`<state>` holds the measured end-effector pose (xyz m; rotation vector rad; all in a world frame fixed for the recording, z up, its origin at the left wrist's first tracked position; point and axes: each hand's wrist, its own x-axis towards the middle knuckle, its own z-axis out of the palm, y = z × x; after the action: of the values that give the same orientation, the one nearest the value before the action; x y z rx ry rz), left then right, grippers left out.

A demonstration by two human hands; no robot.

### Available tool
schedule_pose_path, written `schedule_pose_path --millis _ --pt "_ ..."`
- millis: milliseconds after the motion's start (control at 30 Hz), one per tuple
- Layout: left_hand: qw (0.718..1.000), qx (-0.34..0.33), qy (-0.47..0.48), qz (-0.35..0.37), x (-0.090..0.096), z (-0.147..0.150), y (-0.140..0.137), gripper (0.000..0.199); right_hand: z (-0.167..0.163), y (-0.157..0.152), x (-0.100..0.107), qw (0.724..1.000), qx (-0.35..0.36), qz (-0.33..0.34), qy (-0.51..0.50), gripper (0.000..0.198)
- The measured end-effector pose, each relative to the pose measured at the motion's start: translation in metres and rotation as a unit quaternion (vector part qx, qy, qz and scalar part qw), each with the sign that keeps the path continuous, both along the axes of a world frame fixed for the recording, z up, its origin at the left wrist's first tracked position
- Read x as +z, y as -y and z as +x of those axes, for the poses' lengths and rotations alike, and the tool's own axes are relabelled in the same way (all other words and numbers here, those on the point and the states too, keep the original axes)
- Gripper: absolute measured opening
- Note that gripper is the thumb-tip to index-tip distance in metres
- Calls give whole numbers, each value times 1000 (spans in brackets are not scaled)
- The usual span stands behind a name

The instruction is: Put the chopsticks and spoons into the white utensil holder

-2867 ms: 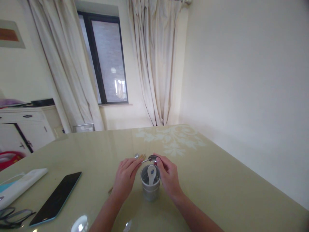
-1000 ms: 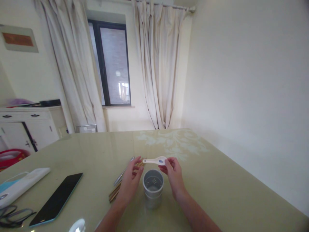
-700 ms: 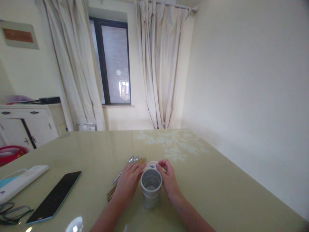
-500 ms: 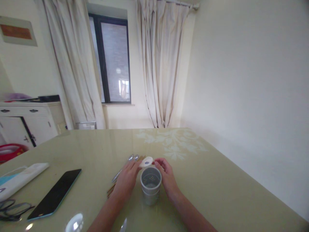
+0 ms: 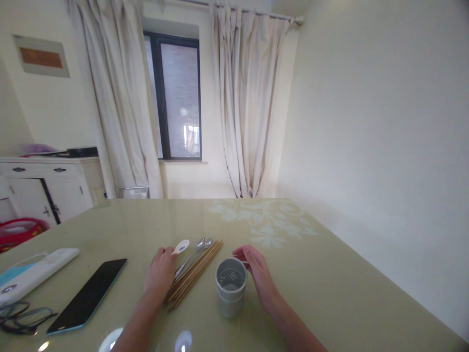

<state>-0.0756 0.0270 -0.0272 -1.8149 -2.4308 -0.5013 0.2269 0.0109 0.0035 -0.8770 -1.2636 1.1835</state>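
Observation:
My left hand (image 5: pixel 161 271) is closed on the handle of a white ceramic spoon (image 5: pixel 181 246), whose bowl has a blue mark. It holds the spoon over the table, just left of two metal spoons (image 5: pixel 200 243) and a bundle of wooden chopsticks (image 5: pixel 196 274). A grey utensil cup (image 5: pixel 230 296) stands upright, with small drain holes in its bottom and nothing else visible inside. Beside its right rim is my right hand (image 5: pixel 256 271), fingers loosely curved and apart, holding nothing I can see. Some fingertips are behind the rim; whether they touch it I cannot tell.
On the left of the glossy table (image 5: pixel 330 293) lie a dark phone (image 5: pixel 88 296), eyeglasses (image 5: pixel 27 318) and a white power strip-like box (image 5: pixel 40 274). A wall (image 5: pixel 384 146) runs along the right edge. Curtains (image 5: pixel 252 107) hang at the back.
My left hand has carried the ceramic spoon left, from behind the cup to beside the metal spoons, uncovering the chopsticks. My right hand stays near the cup, now apart from the spoon.

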Motion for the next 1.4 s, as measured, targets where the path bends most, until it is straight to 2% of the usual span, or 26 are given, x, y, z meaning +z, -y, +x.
schedule_pose_path --millis 167,400,633,800,933,1033,1100,1200,1333,1400 --pt "999 17 -34 -14 2 4 1 46 -1 5 3 998 22 36 53 60" --pt "999 25 -7 -36 7 5 1 46 0 8 3 991 77 56 89 59" --pt "999 15 31 -23 0 -6 -4 47 2 4 -6 990 89 66 86 58" --pt "1000 13 22 -3 -6 -7 -4 47 0 -1 -10 990 95 71 79 59" --pt "999 11 30 18 -3 -5 -1 48 0 -1 -9 989 98 73 80 61" --pt "996 33 33 79 9 4 6 51 1 1 -10 990 100 71 72 63" --pt "987 70 54 131 19 17 12 53 2 2 -12 990 98 72 70 64" --pt "966 124 143 179 26 43 23 56 1 2 -14 990 101 80 59 64" --pt "938 179 240 171 8 69 35 62 -2 0 -16 990 105 85 39 64" --pt "939 161 256 167 -6 75 41 63 -3 1 -14 990 103 87 34 64"
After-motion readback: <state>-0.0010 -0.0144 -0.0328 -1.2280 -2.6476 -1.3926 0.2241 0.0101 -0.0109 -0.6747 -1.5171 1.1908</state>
